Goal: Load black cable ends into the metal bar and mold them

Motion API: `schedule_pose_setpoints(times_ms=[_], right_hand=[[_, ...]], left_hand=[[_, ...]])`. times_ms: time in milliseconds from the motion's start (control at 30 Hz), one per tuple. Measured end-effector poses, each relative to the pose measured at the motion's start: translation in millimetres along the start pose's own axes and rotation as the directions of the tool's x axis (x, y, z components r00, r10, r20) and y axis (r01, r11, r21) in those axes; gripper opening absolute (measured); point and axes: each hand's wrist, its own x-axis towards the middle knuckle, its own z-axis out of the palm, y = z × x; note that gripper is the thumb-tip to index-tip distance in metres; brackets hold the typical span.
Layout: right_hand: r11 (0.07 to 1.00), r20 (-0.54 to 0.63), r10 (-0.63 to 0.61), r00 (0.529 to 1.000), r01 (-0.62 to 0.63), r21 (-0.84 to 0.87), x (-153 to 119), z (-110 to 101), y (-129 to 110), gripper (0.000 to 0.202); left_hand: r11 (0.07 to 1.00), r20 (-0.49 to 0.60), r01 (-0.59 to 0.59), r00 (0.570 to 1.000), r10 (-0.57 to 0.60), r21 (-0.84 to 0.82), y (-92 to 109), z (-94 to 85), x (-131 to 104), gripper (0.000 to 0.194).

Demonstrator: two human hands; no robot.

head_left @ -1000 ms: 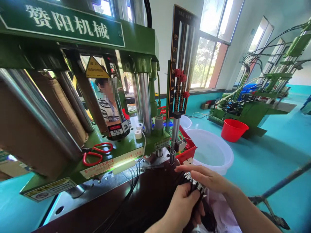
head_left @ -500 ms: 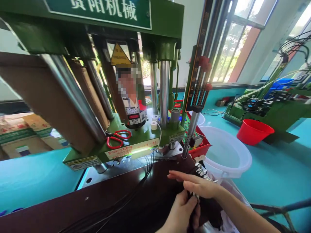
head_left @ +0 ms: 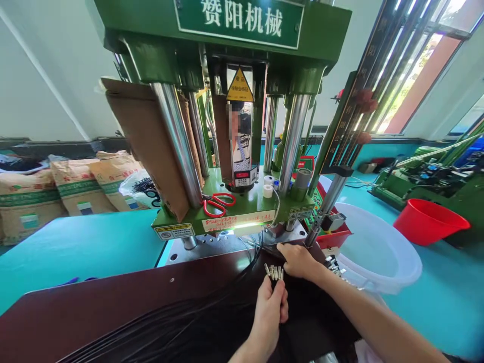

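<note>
My left hand (head_left: 269,307) is closed around a bundle of black cables, whose silver metal ends (head_left: 274,272) stick up above the fingers. Up and to the right of it, my right hand (head_left: 298,259) reaches to the machine's front edge, with its fingers bent together near a dark tool-like item (head_left: 270,249); what they grip is too small to tell. Long black cables (head_left: 151,322) run across the dark brown tabletop (head_left: 113,287) to the left. More silver connectors (head_left: 335,266) lie right of my right wrist.
A green press (head_left: 234,209) with chrome columns stands behind the table, red scissors (head_left: 218,204) on its base. A white tub (head_left: 406,262) and a red bucket (head_left: 431,222) are at the right. Paper sacks (head_left: 71,186) stand at the left. A person shows behind the press.
The view has turned left. My right hand has left the cable ends by my left hand and moved forward to the press's edge. My left hand still holds the bundle, now more upright.
</note>
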Motion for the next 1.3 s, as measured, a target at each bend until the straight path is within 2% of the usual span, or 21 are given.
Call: schedule_pose_setpoints(times_ms=[100, 167, 233, 267, 300, 333, 400, 433, 500, 567, 667, 767, 867, 1000, 1067, 1167, 1233, 1300], right_hand=[[0.998, 0.072, 0.011, 0.997, -0.016, 0.066, -28, -13, 2, 0.024], [0.987, 0.111, 0.052, 0.992, -0.068, 0.147, -54, -18, 7, 0.017], [0.959, 0.182, 0.118, 0.976, -0.159, 0.234, -82, -14, 11, 0.022], [0.919, 0.211, 0.152, 0.966, -0.217, 0.331, -95, -9, 13, 0.026], [0.843, 0.225, 0.176, 0.958, -0.264, 0.469, -106, -2, 13, 0.031], [0.725, 0.214, 0.195, 0.957, -0.288, 0.626, -116, 6, 12, 0.034], [0.418, 0.126, 0.255, 0.959, -0.227, 0.880, -129, 21, 8, 0.041], [0.296, 0.071, 0.295, 0.953, -0.162, 0.941, -132, 27, 5, 0.047], [0.187, -0.010, 0.365, 0.931, -0.062, 0.980, -134, 36, 1, 0.055], [0.136, -0.044, 0.406, 0.913, -0.012, 0.991, -133, 39, -1, 0.057], [0.117, -0.053, 0.452, 0.891, 0.000, 0.993, -132, 41, -1, 0.057], [0.141, -0.060, 0.485, 0.873, -0.010, 0.990, -133, 43, 0, 0.057], [0.185, -0.073, 0.491, 0.868, -0.022, 0.983, -135, 47, -1, 0.058], [0.301, -0.126, 0.470, 0.873, -0.024, 0.953, -135, 49, -5, 0.058], [0.326, -0.134, 0.455, 0.880, -0.025, 0.945, -135, 49, -8, 0.057], [0.275, -0.081, 0.465, 0.882, -0.057, 0.960, -135, 46, -9, 0.059], [0.216, -0.041, 0.486, 0.873, -0.075, 0.974, -136, 43, -7, 0.057], [0.167, -0.022, 0.507, 0.862, -0.073, 0.983, -136, 41, -5, 0.053]], left_hand=[[0.998, 0.035, 0.031, 0.999, -0.033, 0.048, 0, -1.0, -1, 0.054], [0.996, 0.056, 0.042, 0.997, -0.046, 0.075, 0, -1.2, -2, 0.054], [0.994, 0.084, 0.060, 0.994, -0.067, 0.090, -2, 0.1, -5, 0.053], [0.992, 0.099, 0.077, 0.991, -0.086, 0.097, -3, 1.4, -6, 0.053], [0.990, 0.120, 0.097, 0.987, -0.110, 0.104, -5, 3.3, -7, 0.052], [0.986, 0.146, 0.122, 0.980, -0.138, 0.116, -6, 5.4, -8, 0.052], [0.974, 0.201, 0.170, 0.959, -0.199, 0.152, -8, 10.2, -10, 0.049], [0.966, 0.221, 0.192, 0.948, -0.228, 0.171, -9, 12.5, -11, 0.048], [0.953, 0.241, 0.225, 0.932, -0.271, 0.201, -11, 16.6, -11, 0.045], [0.945, 0.237, 0.242, 0.926, -0.293, 0.221, -13, 19.4, -10, 0.042], [0.937, 0.245, 0.255, 0.918, -0.312, 0.239, -15, 21.4, -9, 0.037], [0.930, 0.255, 0.268, 0.909, -0.330, 0.251, -17, 22.8, -8, 0.032], [0.928, 0.242, 0.243, 0.918, -0.314, 0.283, -17, 24.6, -9, 0.029], [0.920, 0.207, 0.102, 0.960, -0.191, 0.379, -21, 24.8, -11, 0.025], [0.901, 0.216, 0.016, 0.969, -0.120, 0.433, -23, 23.5, -11, 0.025], [0.908, 0.210, -0.065, 0.977, -0.026, 0.414, -19, 21.3, -9, 0.025], [0.943, 0.138, -0.065, 0.990, 0.020, 0.326, -13, 20.2, -7, 0.029], [0.974, 0.058, -0.025, 0.998, 0.013, 0.225, -6, 19.5, -6, 0.033]])
